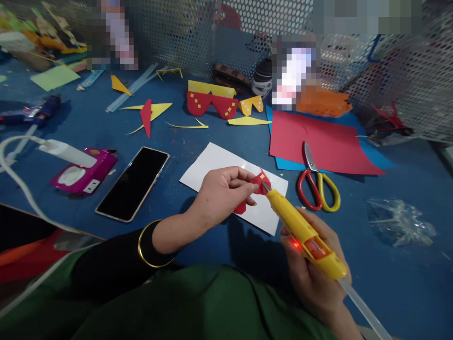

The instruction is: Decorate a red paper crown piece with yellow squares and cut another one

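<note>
My left hand (221, 193) pinches a small red paper piece (261, 185) with yellow squares, holding it over a white sheet (215, 163) on the blue table. My right hand (314, 274) is wrapped round a yellow glue gun (302, 226) whose red light glows. The gun's nozzle touches the red piece at its right edge. A clear glue stick pokes out of the gun's back toward the lower right.
Red-and-yellow scissors (316, 182) lie right of the white sheet, beside red paper (325, 141) on blue paper. A phone (133, 183), a pink box (85, 172) with a white plug, red-and-yellow paper shapes (212, 101), scraps and crumpled plastic (399, 219) lie around. Perforated mesh walls the back.
</note>
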Demonstrator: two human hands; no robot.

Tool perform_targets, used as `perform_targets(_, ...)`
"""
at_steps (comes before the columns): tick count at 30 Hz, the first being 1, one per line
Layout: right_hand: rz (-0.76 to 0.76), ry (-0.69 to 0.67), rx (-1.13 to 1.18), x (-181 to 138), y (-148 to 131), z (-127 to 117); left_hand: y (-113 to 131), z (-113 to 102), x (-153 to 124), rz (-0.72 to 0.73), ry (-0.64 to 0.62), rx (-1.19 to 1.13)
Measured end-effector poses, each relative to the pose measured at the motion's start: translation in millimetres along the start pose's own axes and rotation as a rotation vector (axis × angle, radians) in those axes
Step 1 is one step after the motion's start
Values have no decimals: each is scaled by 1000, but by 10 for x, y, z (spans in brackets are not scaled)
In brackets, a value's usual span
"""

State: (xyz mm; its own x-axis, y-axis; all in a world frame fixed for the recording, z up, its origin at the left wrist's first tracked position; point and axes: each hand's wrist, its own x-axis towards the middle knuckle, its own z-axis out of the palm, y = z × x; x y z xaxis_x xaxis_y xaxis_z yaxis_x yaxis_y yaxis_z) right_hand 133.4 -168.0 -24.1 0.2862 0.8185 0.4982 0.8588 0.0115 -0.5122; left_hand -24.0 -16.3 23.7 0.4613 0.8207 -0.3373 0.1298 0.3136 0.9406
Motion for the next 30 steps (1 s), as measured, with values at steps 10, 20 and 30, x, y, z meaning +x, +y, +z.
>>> perform_targets(10, 6, 1, -13, -1, 3, 3, -2, -6, 10, 11, -4, -3)
perform_targets(20, -26, -9, -25, 0, 10, -4, -1, -3, 5, 9, -4, 11)
perform_targets(30, -13, -4, -46, 7, 8, 4, -7, 2, 1, 13, 8, 14)
